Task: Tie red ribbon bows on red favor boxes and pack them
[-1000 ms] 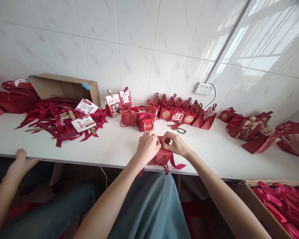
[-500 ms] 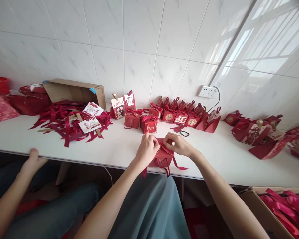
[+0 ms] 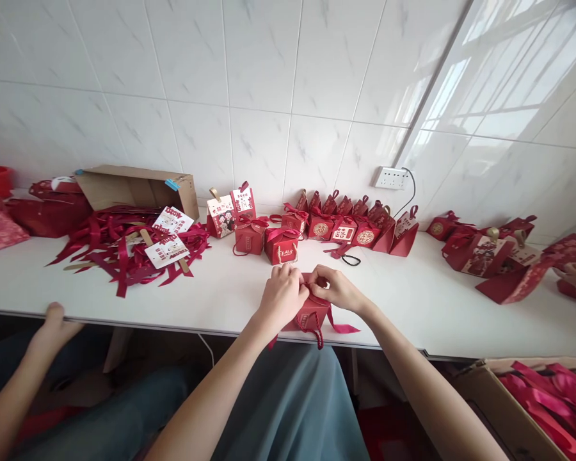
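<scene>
A red gift box (image 3: 312, 315) with a twisted cord handle stands at the table's front edge before me. My left hand (image 3: 284, 293) is closed at the top of the box, its fingers pinching the red ribbon there. From the other side my right hand (image 3: 335, 286) pinches the same ribbon, thumb and forefinger together. One loose ribbon end (image 3: 342, 324) trails over the table to the right of the box. The exact knot or loop between the fingertips is hidden.
Finished-looking red boxes (image 3: 281, 246) stand behind my hands, with more along the wall. Left lie a ribbon pile (image 3: 125, 250) and a cardboard box (image 3: 139, 189). A carton of ribbons (image 3: 547, 400) is lower right. Other people's hands (image 3: 52, 333) show at both sides.
The view has shifted slightly. Both hands stay on the ribbon at the box top, the fingertips now closer together.
</scene>
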